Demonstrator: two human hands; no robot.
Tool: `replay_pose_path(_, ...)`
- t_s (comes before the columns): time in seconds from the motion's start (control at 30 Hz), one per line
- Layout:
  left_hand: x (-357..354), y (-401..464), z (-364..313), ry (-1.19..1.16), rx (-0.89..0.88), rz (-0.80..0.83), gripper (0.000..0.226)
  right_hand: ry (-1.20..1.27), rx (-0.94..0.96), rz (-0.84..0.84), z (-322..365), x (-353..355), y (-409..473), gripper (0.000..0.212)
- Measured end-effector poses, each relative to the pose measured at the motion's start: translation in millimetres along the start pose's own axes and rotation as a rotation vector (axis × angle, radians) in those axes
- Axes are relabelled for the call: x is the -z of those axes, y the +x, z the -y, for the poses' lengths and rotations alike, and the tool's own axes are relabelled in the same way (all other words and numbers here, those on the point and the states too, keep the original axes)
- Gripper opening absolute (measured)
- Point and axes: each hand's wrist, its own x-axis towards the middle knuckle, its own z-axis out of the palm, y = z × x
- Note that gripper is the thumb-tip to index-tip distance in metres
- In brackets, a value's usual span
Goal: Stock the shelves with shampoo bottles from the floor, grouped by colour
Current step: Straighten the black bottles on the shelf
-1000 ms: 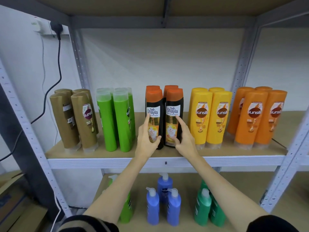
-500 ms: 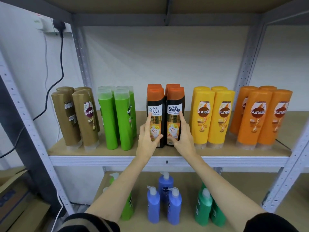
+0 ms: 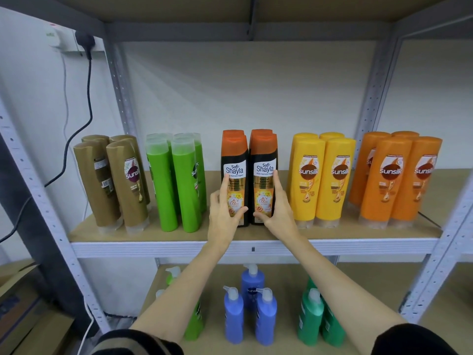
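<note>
The left hand (image 3: 225, 213) and right hand (image 3: 275, 213) each clasp a front black, orange-capped plastic shampoo bottle (image 3: 234, 180) at frame centre on the wooden shelf board (image 3: 84, 230) — best pressed gently together, bases flat, labels forward.

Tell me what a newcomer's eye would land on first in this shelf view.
First, the two black Safi Shayla bottles with orange caps at the middle of the upper shelf, the left hand and right hand each gripping one. Next, the colour blocks beside them: brown bottles and green bottles to the left, yellow bottles and orange bottles to the right. Blue pump bottles stand on the shelf below.
</note>
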Motion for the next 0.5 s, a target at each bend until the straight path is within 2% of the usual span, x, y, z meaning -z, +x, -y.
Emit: replay_pose_path(0.5, -2.6, -0.2, -0.7, 0.057, 0.012, -0.004, 0.095, -0.018, 0.023, -0.059, 4.0, -4.8, -5.3, 0.106)
